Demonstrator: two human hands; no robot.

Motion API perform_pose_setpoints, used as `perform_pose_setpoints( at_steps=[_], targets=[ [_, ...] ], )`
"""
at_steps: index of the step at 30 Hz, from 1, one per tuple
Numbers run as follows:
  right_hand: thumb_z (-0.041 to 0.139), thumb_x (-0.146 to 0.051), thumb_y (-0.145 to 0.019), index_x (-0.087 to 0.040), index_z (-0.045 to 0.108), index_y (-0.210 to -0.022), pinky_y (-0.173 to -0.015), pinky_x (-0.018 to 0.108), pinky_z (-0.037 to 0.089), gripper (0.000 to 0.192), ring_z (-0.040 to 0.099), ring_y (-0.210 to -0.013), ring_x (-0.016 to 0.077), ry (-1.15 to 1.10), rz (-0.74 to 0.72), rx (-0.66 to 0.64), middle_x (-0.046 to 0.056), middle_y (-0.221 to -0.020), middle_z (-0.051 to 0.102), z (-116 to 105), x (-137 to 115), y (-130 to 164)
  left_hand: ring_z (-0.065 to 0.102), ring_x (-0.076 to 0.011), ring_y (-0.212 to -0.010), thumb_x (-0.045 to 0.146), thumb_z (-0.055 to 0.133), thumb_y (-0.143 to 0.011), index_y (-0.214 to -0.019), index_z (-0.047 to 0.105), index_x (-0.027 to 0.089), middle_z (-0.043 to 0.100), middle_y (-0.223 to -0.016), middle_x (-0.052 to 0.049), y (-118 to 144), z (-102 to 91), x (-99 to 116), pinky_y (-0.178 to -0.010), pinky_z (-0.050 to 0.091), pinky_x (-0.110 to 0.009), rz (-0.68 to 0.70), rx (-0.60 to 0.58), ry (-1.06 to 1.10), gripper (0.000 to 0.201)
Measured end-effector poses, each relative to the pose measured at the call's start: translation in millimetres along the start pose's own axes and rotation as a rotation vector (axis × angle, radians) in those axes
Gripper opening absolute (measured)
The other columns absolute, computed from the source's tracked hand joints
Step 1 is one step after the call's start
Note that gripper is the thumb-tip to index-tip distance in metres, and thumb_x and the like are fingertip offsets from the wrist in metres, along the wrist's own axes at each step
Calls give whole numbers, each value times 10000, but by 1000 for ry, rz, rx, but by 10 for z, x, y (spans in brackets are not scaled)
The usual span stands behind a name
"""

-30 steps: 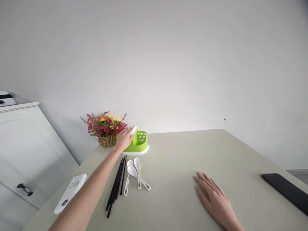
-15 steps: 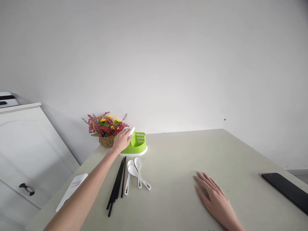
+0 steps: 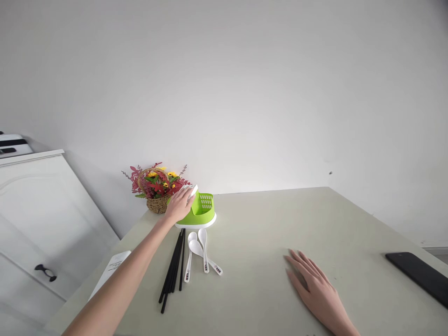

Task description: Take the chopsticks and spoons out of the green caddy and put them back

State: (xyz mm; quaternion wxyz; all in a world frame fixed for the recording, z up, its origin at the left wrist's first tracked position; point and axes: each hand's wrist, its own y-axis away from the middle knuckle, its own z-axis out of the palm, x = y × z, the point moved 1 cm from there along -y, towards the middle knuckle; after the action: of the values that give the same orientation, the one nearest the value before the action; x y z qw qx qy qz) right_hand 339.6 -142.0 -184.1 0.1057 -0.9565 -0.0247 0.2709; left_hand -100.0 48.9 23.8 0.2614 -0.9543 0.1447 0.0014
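Note:
A green plastic utensil holder (image 3: pixel 204 217) with a slotted wall and a white base stands at the table's back left. My left hand (image 3: pixel 179 204) reaches over it, fingers closed on its raised white top; the hand covers much of the holder's left side. In front of it lies a bundle of black chopsticks (image 3: pixel 172 270). Right beside these, three white spoons (image 3: pixel 203 252) with printed handle ends overlap one another. My right hand (image 3: pixel 313 285) rests palm down on the table, fingers stretched out, holding nothing.
Behind my left hand, a wicker basket of artificial flowers (image 3: pixel 157 204) stands near the wall. A black phone-like slab (image 3: pixel 420 277) lies at the table's right. Partly under my left forearm is a white flat object (image 3: pixel 111 270). A white cabinet (image 3: pixel 45 210) adjoins the left side.
The whole view has shifted slightly, moving everything a little rightward. Both hands keep their places on the holder and the table.

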Motion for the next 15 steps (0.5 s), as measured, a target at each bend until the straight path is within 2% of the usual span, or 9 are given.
perform_pose_setpoints(
  at_steps=[6, 8, 11, 13, 15],
  targets=[
    [375, -584, -1012, -373, 535, -1482, -1226, 530, 364, 539, 314, -1532, 269, 3, -14, 20, -85, -1620, 400, 15, 3, -6, 453, -255, -1445, 515, 269, -1055, -1480, 516, 231, 548, -1529, -71, -39, -12, -6, -1209, 348, -442, -37, -24, 37, 568],
    [380, -578, -1012, -369, 542, -1477, -1229, 525, 361, 535, 326, -1526, 270, 5, -24, 28, -82, -1613, 414, 17, 1, -9, 434, -268, -1457, 515, 247, -1058, -1463, 530, 219, 558, -1517, -80, -16, -70, 43, -1209, 343, -465, -56, 29, 65, 576],
    [377, -577, -1012, -367, 541, -1478, -1232, 515, 359, 537, 326, -1527, 265, 7, -30, 32, -83, -1612, 416, 17, 1, -12, 460, -278, -1431, 469, 224, -1066, -1398, 571, 184, 596, -1465, -118, 113, -201, 151, -1204, 345, -476, -157, 285, 192, 559],
    [381, -575, -1011, -369, 544, -1475, -1231, 512, 362, 533, 324, -1527, 266, 3, -31, 33, -83, -1611, 418, 16, 2, -13, 538, -266, -1346, 433, 212, -1069, -1324, 607, 171, 647, -1374, -139, 294, -267, 210, -1176, 379, -450, -301, 490, 293, 539],
    [386, -570, -1010, -367, 551, -1470, -1231, 512, 362, 529, 329, -1525, 269, -2, -38, 37, -78, -1607, 427, 15, 1, -13, 591, -263, -1258, 436, 240, -1057, -1249, 630, 176, 675, -1285, -140, 558, -271, 232, -1123, 430, -428, -496, 607, 373, 507]
  ],
)
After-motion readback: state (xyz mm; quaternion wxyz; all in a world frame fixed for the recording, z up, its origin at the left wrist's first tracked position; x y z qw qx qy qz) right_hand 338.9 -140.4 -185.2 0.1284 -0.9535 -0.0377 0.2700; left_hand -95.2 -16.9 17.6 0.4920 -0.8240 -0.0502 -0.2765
